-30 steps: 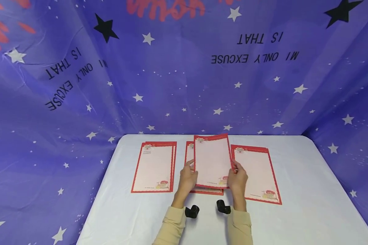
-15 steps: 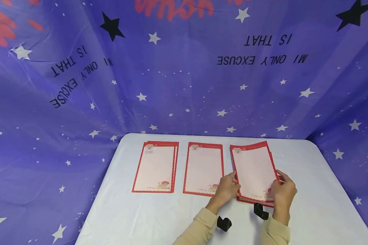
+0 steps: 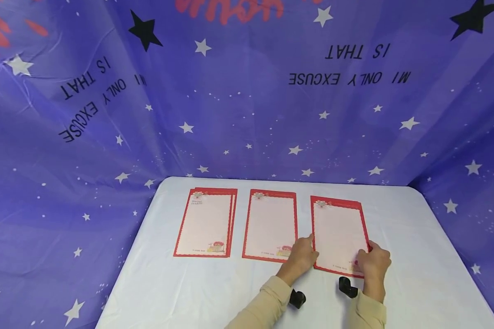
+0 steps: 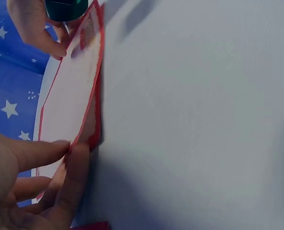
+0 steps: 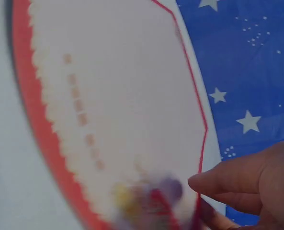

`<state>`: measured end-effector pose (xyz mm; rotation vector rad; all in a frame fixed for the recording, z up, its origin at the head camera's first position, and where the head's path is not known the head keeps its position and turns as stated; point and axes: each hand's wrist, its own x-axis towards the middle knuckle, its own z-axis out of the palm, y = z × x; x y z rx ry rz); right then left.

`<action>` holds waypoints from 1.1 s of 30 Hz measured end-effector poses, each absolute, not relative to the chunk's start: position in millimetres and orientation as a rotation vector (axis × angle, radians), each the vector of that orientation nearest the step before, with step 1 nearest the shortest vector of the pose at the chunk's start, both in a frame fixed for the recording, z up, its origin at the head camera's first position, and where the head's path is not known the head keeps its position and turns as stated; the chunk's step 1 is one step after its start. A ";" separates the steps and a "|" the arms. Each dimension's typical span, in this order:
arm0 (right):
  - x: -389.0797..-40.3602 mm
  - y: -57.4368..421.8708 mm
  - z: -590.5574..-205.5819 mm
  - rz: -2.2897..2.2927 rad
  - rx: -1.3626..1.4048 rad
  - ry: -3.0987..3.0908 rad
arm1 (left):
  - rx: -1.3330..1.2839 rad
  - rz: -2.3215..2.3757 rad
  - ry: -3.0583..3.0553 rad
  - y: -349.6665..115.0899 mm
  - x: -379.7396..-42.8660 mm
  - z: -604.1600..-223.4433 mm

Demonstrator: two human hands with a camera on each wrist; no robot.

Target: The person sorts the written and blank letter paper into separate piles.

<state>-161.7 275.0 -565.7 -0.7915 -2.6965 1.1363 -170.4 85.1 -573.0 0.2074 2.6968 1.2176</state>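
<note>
A red-bordered white sheet of paper (image 3: 338,235) lies over the right-hand pile in the head view. My left hand (image 3: 300,257) pinches its left edge near the lower corner. At the opposite edge, my right hand (image 3: 375,264) grips the paper between thumb and fingers. In the left wrist view the held sheet (image 4: 67,91) bows upward, with another red-edged sheet showing beneath it. The thumb and fingers of the left hand (image 4: 36,177) meet on its edge there. The right wrist view shows the right thumb over a blurred printed corner of the sheet (image 5: 122,96).
Matching red-bordered sheets lie in a middle pile (image 3: 269,224) and a left pile (image 3: 206,224) on the white table (image 3: 189,292). A purple star-printed cloth (image 3: 247,109) hangs behind and beside the table. Black wrist devices (image 3: 298,299) sit below both hands.
Both hands have carried the sheet from over the middle pile rightward onto the right pile. During the last half second it has come down and lined up with the sheets beneath.
</note>
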 end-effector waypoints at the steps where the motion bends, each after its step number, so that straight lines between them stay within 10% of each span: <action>1: -162.8 273.6 -566.8 1.134 -0.794 -2.709 | 0.201 1.169 2.720 84.8 -170.8 -573.3; 20: -178.5 157.2 -545.7 1.495 -0.271 -2.814 | -0.064 1.328 2.889 -14.1 -189.3 -544.6; 33: -183.0 118.9 -551.8 1.482 -0.383 -2.893 | -0.325 1.372 2.888 -70.8 -180.1 -556.0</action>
